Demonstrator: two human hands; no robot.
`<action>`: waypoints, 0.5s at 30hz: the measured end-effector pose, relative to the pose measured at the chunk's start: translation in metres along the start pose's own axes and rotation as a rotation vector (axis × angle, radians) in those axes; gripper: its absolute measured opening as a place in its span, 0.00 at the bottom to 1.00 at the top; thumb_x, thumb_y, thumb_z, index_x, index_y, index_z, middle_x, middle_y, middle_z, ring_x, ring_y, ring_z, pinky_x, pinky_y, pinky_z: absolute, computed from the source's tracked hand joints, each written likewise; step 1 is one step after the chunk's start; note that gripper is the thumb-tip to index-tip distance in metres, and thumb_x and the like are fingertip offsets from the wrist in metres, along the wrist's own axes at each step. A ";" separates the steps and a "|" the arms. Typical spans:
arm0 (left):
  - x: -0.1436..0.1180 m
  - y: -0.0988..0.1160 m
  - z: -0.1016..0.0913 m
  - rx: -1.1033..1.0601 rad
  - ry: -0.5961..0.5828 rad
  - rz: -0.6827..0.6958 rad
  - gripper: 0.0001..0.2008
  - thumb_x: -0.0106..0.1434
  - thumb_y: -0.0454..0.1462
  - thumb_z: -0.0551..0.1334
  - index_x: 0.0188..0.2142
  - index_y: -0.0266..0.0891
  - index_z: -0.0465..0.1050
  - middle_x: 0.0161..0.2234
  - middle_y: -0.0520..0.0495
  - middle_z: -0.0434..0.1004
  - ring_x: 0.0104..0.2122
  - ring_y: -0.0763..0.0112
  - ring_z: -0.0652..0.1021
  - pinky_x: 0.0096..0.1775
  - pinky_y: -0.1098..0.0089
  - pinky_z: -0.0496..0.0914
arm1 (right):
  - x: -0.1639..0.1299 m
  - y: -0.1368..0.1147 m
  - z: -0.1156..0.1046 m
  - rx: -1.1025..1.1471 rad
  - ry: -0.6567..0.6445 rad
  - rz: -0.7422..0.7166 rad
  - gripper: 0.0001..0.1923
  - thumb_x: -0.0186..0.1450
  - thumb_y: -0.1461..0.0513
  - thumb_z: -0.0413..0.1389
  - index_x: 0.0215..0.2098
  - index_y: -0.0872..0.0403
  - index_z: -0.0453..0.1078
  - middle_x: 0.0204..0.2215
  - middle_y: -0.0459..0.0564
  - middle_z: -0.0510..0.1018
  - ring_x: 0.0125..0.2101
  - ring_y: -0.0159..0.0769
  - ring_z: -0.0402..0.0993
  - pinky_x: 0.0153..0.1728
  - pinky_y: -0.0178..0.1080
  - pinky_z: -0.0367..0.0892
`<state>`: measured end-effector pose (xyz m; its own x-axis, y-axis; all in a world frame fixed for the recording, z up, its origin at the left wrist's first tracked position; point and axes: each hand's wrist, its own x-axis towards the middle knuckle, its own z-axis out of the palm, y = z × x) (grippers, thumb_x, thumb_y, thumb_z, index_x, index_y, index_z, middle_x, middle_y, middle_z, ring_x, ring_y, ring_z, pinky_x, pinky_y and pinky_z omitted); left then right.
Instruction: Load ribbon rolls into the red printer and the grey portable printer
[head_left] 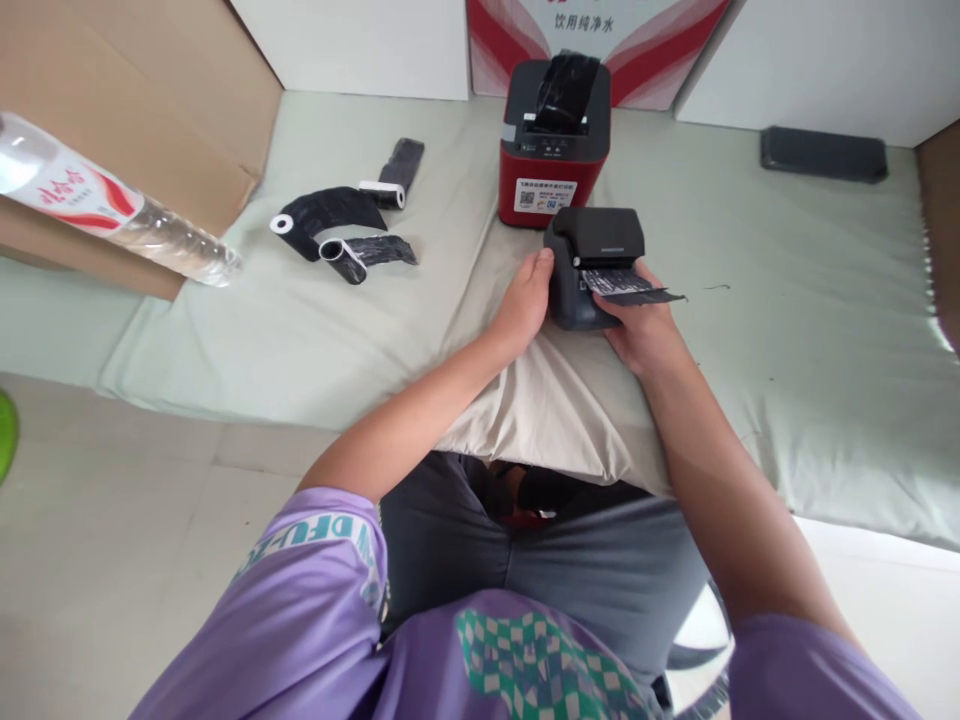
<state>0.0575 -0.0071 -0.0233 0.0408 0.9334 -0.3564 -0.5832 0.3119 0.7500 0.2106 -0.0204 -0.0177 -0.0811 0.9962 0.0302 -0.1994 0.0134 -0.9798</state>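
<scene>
Between my two hands is a small black label printer (596, 235), held just in front of a larger printer. My left hand (523, 305) grips its left side, thumb on the edge near the top. My right hand (646, 325) holds it from the right and below, fingers partly hidden. A strip of dark, white-streaked paper (630, 288) sticks out of the small printer's front, over my right thumb. Behind it stands the red and black receipt printer (551, 165), with a black strip (568, 90) curling from its top.
Several rolls of black-coated paper (341, 215) lie partly unrolled on the pale green cloth (420, 320) to the left. A water bottle (112, 200) and a cardboard box (157, 90) are farther left. A dark flat case (823, 153) lies at the back right. White boxes line the back.
</scene>
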 end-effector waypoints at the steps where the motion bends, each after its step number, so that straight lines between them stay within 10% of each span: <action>1: 0.000 0.000 0.000 0.057 -0.013 0.012 0.12 0.75 0.47 0.61 0.51 0.47 0.78 0.52 0.51 0.81 0.66 0.60 0.75 0.65 0.60 0.72 | 0.001 0.001 -0.001 0.005 0.005 0.006 0.32 0.44 0.48 0.79 0.44 0.42 0.75 0.44 0.46 0.87 0.54 0.49 0.83 0.56 0.50 0.80; 15: 0.000 0.003 0.000 0.418 -0.015 0.100 0.22 0.80 0.51 0.48 0.53 0.43 0.75 0.53 0.47 0.81 0.63 0.62 0.78 0.65 0.55 0.74 | 0.002 0.001 0.000 -0.005 0.011 0.016 0.32 0.45 0.45 0.78 0.44 0.43 0.76 0.44 0.47 0.86 0.52 0.48 0.83 0.54 0.49 0.79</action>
<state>0.0556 -0.0061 -0.0206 0.0142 0.9642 -0.2648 -0.2058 0.2619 0.9429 0.2103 -0.0188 -0.0188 -0.0738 0.9972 0.0124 -0.1930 -0.0021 -0.9812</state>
